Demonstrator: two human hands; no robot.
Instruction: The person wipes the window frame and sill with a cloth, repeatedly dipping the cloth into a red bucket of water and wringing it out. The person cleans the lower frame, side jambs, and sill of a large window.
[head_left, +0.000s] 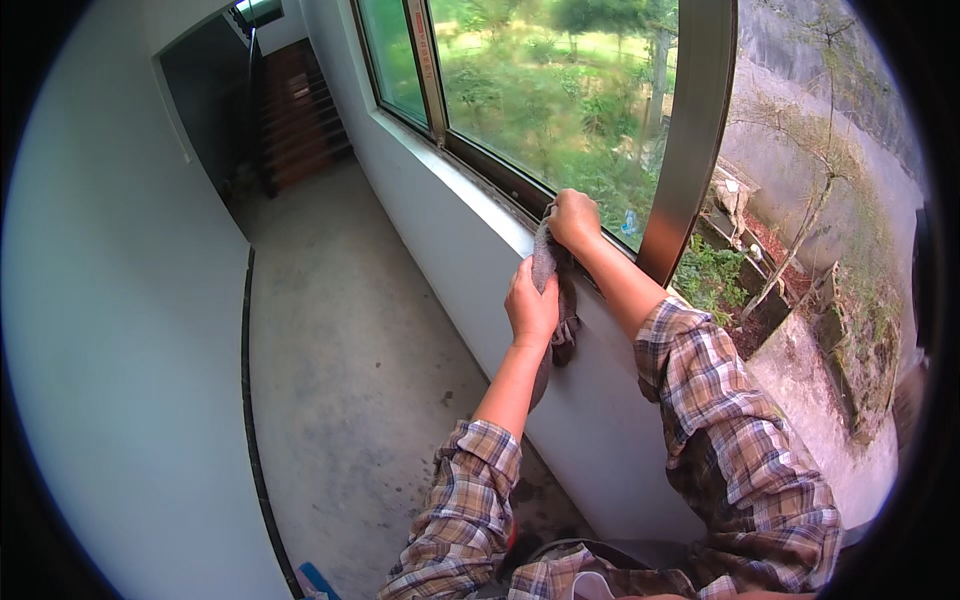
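A grey cloth (547, 259) hangs bunched over the inner edge of the window sill (480, 206), its darker lower end dangling against the white wall. My right hand (574, 219) grips the top of the cloth beside the lower rail of the metal window frame (517, 184). Lower and to the left, my left hand (532, 304) is closed around the cloth's middle, thumb up. Behind my right hand stands the sliding window's glass pane (555, 97). Some of the cloth is hidden behind my fingers and left wrist.
A wide metal window stile (686, 150) rises right of my right forearm, with the window opening beyond it showing plants and ground outside. Concrete floor (337, 300) with dark spots runs to a staircase (307, 112) at the far end. A blue object (319, 581) lies at the bottom left.
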